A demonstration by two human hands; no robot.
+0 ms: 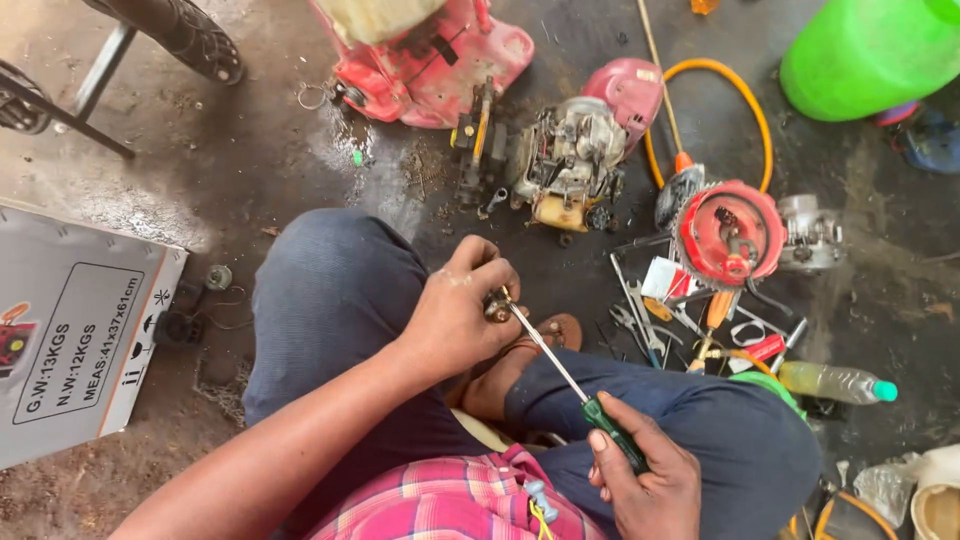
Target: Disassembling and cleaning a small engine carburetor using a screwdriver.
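A: Hands?

B: Left hand (455,315), centre frame, fingers curled tight around a small brass-coloured part (497,306); only its end shows past the fingers. Right hand (645,475), lower right of centre, closed on the green handle of a screwdriver (560,372). Shaft runs up-left, tip touching the part.

A: Surface?

B: Dark, oil-stained concrete floor (250,160). Person sits low on it, knees spread, sandalled foot just under the left hand.

A: Left to right, what's around?

B: Cardboard box (70,340) at left edge, metal stand leg at upper left. Pink machine housing (430,60) top centre, stripped small engine (565,165) just right of it. Red round cover (730,235) right of centre, orange hose (750,105) looping above it. Loose spanners and hand tools (650,320) below the cover, near the right knee. Plastic bottle (835,382) lying flat, green container (865,50) upper right.

A: Room to move?

B: Tight on the right, with tools close to the knee. Between box and left knee only a nut and some wire. Open floor upper left. Parts crowd the top edge.
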